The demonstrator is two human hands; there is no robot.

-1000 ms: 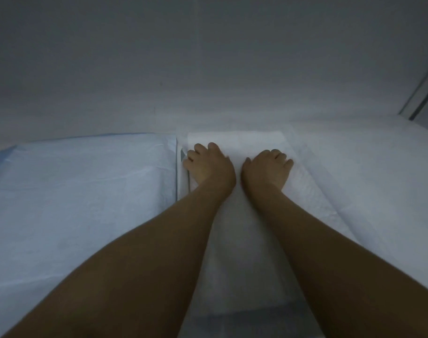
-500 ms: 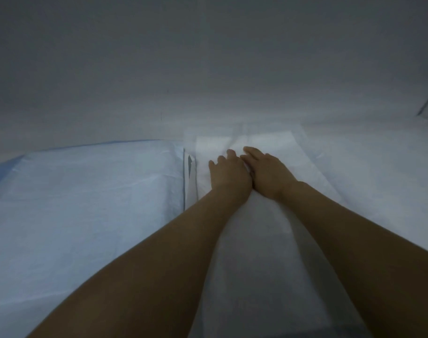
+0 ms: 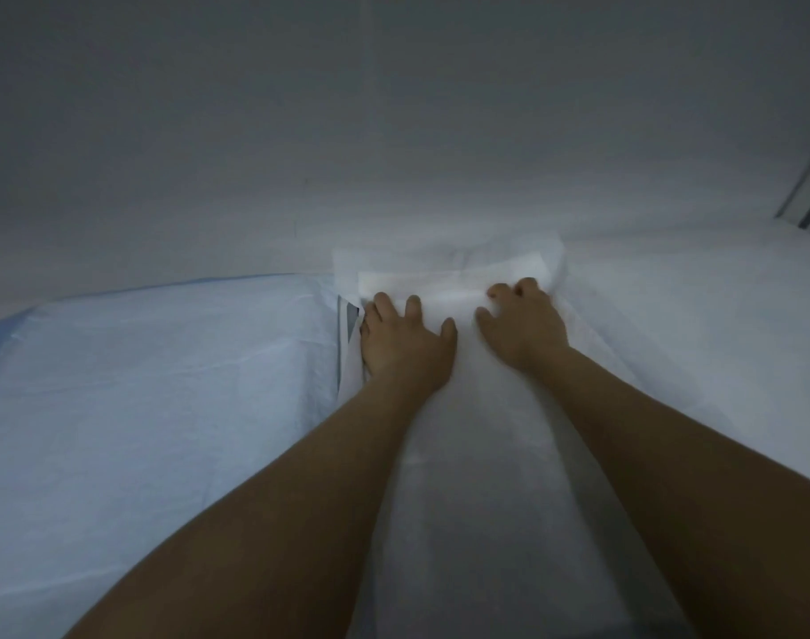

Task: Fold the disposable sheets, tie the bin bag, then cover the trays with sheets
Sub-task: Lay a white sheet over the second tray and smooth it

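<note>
Parting from centre, left hand (image 3: 407, 348) presses splayed and flat on the narrow white disposable sheet (image 3: 467, 454) at twelve o'clock; right hand (image 3: 523, 329) curls its fingers, possibly pinching it. Judging by that, the crease is getting smoothed; folding isn't finished.

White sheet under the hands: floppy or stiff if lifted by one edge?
Probably floppy: the white sheet lies limp and flat, its far end folded over in soft layers. Likely very light; it looks thin. Pushed, it may bunch rather than slide: its edge crumples beside the left hand.
</note>
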